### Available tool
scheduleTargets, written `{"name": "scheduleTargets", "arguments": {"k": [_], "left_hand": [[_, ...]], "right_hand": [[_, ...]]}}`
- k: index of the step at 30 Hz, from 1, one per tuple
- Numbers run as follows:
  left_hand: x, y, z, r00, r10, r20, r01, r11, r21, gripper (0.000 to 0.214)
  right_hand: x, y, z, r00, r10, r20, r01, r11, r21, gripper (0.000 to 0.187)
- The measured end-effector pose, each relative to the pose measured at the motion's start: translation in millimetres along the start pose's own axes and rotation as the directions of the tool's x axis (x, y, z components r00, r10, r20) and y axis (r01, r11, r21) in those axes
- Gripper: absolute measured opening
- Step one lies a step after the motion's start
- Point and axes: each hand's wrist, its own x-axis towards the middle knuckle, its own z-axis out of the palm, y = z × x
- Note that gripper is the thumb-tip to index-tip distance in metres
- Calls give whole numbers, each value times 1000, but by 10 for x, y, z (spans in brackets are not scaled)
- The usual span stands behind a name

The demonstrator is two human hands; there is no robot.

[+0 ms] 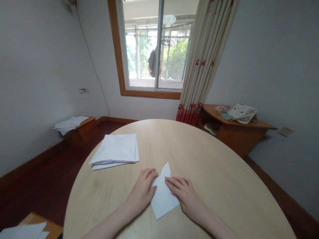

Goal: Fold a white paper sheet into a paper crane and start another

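A folded sheet of white paper [163, 200] lies on the round wooden table [211, 172], its narrow point directed away from me. Along its left edge rests my left hand [146, 184], fingers curved but apart, thumb touching the paper. My right hand [183, 192] lies over the paper's right side with its fingers stretched out flat, the fingertips pressing near the middle. Part of the right edge is hidden beneath that hand. Beyond my left hand sits a stack of white paper [117, 149], its sheets slightly out of line.
At the back left, papers [71, 122] lie on a low wooden cabinet [87, 131]. A corner desk [239, 127] holding a white cloth bag [241, 112] stands at the right. More paper [25, 230] is at the lower left. A curtain [201, 66] hangs beside the window.
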Motion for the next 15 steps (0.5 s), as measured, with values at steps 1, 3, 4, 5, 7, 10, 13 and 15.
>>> {"name": "scheduleTargets", "arguments": {"k": [1, 3, 4, 5, 7, 10, 13, 15], "left_hand": [[-2, 5, 5, 998, 43, 47, -42, 999, -35, 36], [-7, 25, 8, 987, 108, 122, -99, 992, -74, 30], [-10, 39, 3, 981, 124, 147, -114, 990, -78, 29], [-12, 53, -6, 978, 130, 162, -119, 990, -76, 29], [-14, 81, -47, 973, 125, 195, -114, 991, -67, 29], [0, 114, -151, 954, 114, 278, -98, 993, -71, 30], [27, 126, -247, 934, 106, 342, -80, 993, -89, 61], [39, 125, -279, 928, 132, 347, -102, 990, -102, 74]], "right_hand": [[-5, 30, 5, 1000, -3, -2, 3, 1000, 6, 61], [-15, 87, 14, 1000, -15, -13, 16, 999, 39, 71], [-18, 110, 19, 1000, -21, -20, 22, 998, 65, 72], [-20, 129, 22, 999, -27, -24, 29, 995, 95, 73], [-20, 148, 22, 999, -33, -23, 36, 988, 151, 71], [-16, 127, -6, 1000, -22, 4, 21, 978, 206, 72], [-16, 65, -77, 999, 9, 32, -17, 971, 240, 65], [-23, 20, -137, 998, 26, 50, -39, 962, 270, 54]]}}
